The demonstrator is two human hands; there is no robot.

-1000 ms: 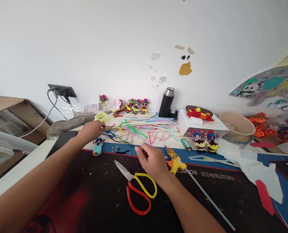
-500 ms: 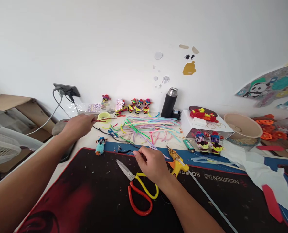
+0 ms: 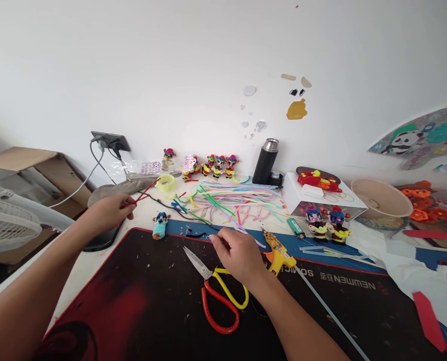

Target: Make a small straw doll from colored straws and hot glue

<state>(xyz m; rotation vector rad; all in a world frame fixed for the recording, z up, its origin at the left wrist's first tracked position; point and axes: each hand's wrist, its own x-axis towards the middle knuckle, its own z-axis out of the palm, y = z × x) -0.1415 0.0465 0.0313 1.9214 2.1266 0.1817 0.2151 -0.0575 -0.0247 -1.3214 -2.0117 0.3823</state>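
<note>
Left hand [image 3: 108, 213] pinched shut on thin red fuzzy pipe cleaner [image 3: 142, 193]. Right hand [image 3: 240, 253] curled, pinching pale purple pipe cleaner [image 3: 242, 229], beside shiny scissors [image 3: 217, 293] on black mat [image 3: 151, 301].

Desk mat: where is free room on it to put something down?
The desk mat is bare near its front-left, left of the scissors. It is crowded behind the right hand, around the pipe cleaner pile and glue gun.

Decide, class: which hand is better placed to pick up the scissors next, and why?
Probably right. The right hand rests beside the scissors, nearly touching the handles, while the left hand is farther off, pinching a red pipe cleaner.
</note>
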